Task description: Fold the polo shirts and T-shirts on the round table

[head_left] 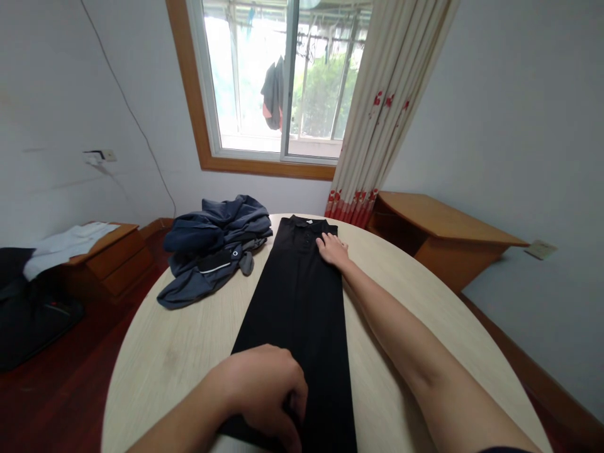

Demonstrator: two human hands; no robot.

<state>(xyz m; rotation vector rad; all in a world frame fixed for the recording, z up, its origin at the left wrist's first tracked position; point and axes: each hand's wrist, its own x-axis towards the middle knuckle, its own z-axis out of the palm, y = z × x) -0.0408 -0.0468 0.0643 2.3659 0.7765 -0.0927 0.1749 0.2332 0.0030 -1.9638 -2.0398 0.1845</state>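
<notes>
A black collared shirt [302, 289] lies folded into a long narrow strip down the middle of a round pale wooden table [406, 296]. My left hand [264, 393] is curled over the shirt's near end, fingers closed on the fabric. My right hand [333, 248] rests flat with fingers stretched out on the far end, just below the collar and buttons. Left of the shirt sits a crumpled pile of dark blue and grey clothes [214, 248].
A wooden cabinet [438, 236] stands at the right against the wall beside a curtain [387, 107]. A low wooden drawer unit [111, 255] with white cloth on it is at the left. A window [283, 75] is behind the table.
</notes>
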